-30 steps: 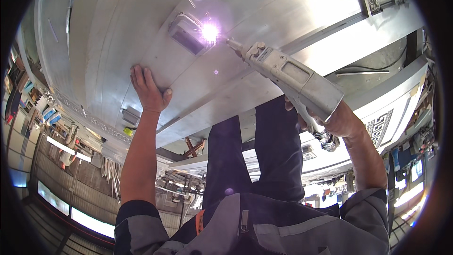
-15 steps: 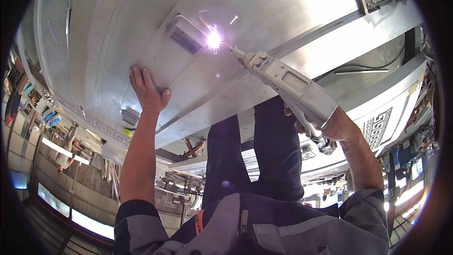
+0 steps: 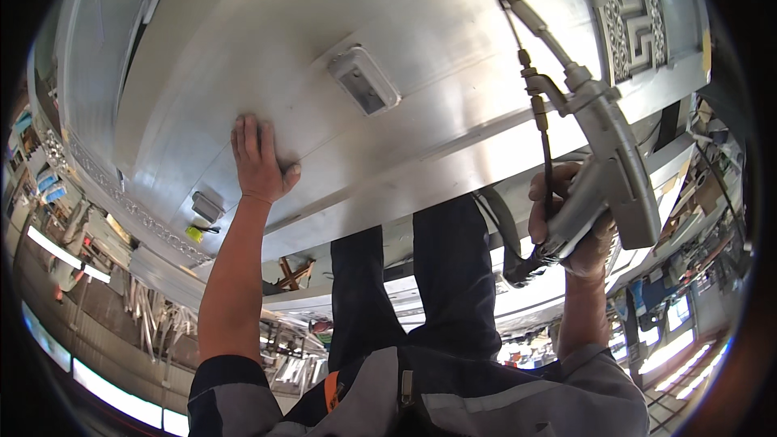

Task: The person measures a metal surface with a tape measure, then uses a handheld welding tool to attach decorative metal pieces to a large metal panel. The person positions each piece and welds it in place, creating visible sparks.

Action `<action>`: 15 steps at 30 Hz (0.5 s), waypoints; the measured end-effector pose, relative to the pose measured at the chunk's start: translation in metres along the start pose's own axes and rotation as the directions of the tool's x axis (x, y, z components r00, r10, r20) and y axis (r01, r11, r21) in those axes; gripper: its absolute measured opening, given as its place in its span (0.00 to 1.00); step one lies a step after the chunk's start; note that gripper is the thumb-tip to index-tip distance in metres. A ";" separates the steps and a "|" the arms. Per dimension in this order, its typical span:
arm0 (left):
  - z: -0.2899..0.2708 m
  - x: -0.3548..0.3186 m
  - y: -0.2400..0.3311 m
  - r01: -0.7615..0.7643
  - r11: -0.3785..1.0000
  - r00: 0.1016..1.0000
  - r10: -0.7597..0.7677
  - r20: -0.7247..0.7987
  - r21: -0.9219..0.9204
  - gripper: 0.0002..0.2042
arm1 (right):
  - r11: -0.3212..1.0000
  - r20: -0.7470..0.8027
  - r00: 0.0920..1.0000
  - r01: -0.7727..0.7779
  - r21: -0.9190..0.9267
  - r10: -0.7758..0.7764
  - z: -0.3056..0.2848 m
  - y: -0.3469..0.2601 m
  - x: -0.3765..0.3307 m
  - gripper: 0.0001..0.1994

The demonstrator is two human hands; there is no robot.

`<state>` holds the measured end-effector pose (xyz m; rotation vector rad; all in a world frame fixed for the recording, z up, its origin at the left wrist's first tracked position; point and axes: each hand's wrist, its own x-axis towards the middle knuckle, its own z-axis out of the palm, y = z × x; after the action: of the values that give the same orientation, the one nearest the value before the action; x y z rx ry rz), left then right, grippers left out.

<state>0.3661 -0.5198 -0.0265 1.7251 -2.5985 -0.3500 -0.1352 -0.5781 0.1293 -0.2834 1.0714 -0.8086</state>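
Note:
A large brushed-metal panel fills the upper part of the head view. A small rectangular metal block sits on it near the middle. My left hand lies flat on the panel, fingers together, below and left of the block. My right hand grips the handle of a grey welding gun. The gun is lifted away, its thin nozzle pointing up and left at the panel's right part. No spark shows at the tip.
A patterned metal strip runs along the panel's upper right. A second small block sits near the panel's lower left edge. My dark trouser legs stand below. Racks and workshop clutter lie around the floor.
The bright spark at the block has gone out. My right hand has pulled the welding gun away to the right and tilted it upright. My left hand stays on the panel.

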 end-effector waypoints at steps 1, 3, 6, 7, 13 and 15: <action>0.001 0.000 0.002 0.007 1.000 1.000 -0.007 0.000 -0.003 0.41 | 0.999 -0.039 0.999 0.037 -0.011 -0.038 0.006 0.001 0.002 0.45; 0.003 0.000 0.002 0.021 1.000 1.000 -0.021 -0.011 -0.010 0.42 | 0.998 -0.143 0.989 0.036 0.043 -0.029 0.027 0.001 0.003 0.49; 0.005 -0.002 0.003 0.034 0.999 0.999 -0.035 -0.035 -0.027 0.41 | 0.990 -0.129 0.991 0.063 0.130 -0.046 0.045 0.007 0.003 0.49; 0.006 -0.001 0.004 0.038 0.998 0.999 -0.040 -0.033 -0.046 0.41 | 0.982 -0.125 0.991 0.077 0.174 -0.055 0.055 0.010 0.004 0.49; 0.010 -0.004 0.007 0.068 0.987 0.998 -0.068 0.001 -0.143 0.41 | 0.974 -0.098 0.975 0.207 0.093 -0.198 0.113 0.036 0.012 0.40; 0.009 -0.008 0.009 0.082 0.983 0.996 -0.078 0.032 -0.164 0.41 | 0.972 -0.106 0.971 0.223 0.078 -0.215 0.128 0.046 0.014 0.41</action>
<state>0.3595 -0.5080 -0.0324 1.7830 -2.4413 -0.5756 -0.0009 -0.5776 0.1547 -0.2928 1.1032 -1.0747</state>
